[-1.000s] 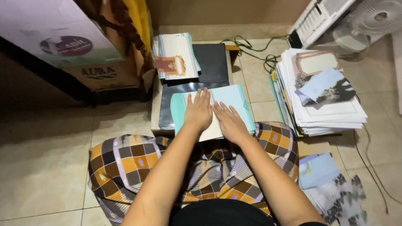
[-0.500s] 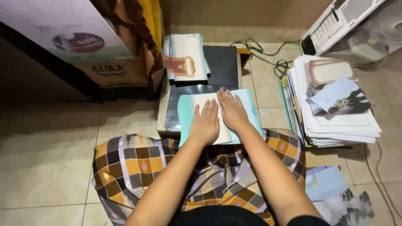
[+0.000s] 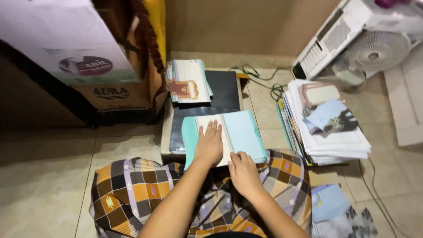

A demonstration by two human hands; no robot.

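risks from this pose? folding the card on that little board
1. The card overhangs the board's near edge onto the lap; the left hand presses flat on its middle while the right hand sits at that unsupported edge, so the fold may come out skewed or creased.
2. The small stack sits close behind, partly off the board; a forward push could knock it.
3. The big pile looks fanned and may slide.

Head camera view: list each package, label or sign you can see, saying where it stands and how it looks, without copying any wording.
White box: upper left, large, with an oval dark-purple label on its face.
Brown cardboard carton: under the white box, dark print on its side.
Printed card stack: behind the left hand, white with a gold-brown emblem.
No screens are visible.
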